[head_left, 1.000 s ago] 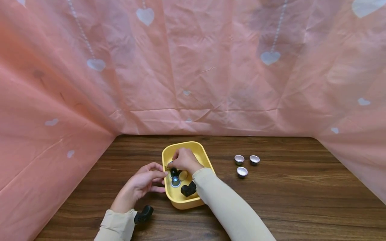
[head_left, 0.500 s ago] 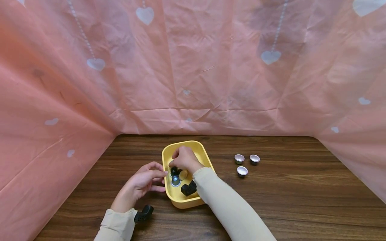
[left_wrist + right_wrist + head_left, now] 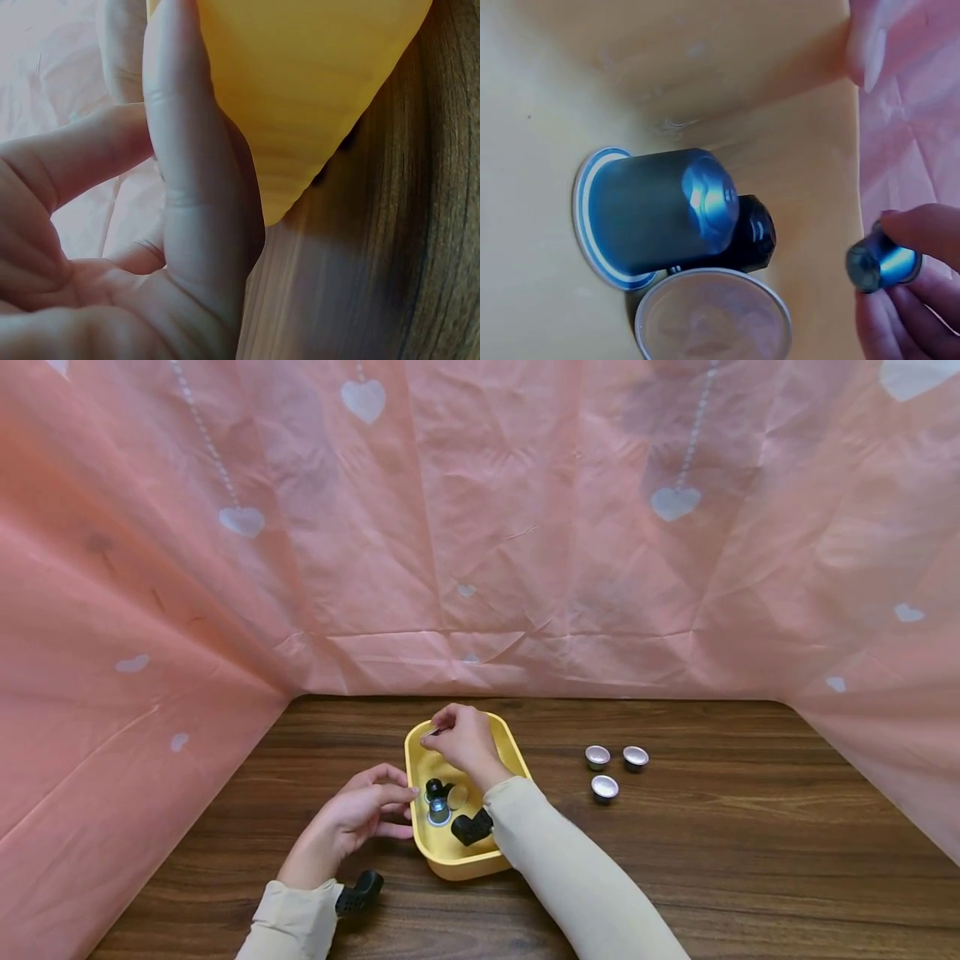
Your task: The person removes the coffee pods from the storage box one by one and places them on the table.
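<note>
My right hand (image 3: 467, 743) pinches a small dark blue-green coffee capsule (image 3: 885, 259) between thumb and fingers, raised over the far part of the yellow tray (image 3: 517, 752). Inside the tray, nearer me, lie a blue-grey capsule (image 3: 656, 210), a black capsule (image 3: 756, 236) and one with its pale lid (image 3: 712, 315) showing. At the tray's left side is my left hand (image 3: 360, 806), its fingers spread against the outer wall and the thumb tip at the rim. Those fingers (image 3: 184, 150) lie along the yellow wall in the left wrist view.
Three capsules stand lid up on the wooden table (image 3: 720, 860) right of the tray: one at left (image 3: 597, 757), one at right (image 3: 635, 757) and a nearer one (image 3: 604, 789). A pink curtain (image 3: 525, 568) encloses the back and sides.
My right hand has lifted the capsule from low in the tray and moved away from me toward its far end. My left hand and the three table capsules have stayed in place.
</note>
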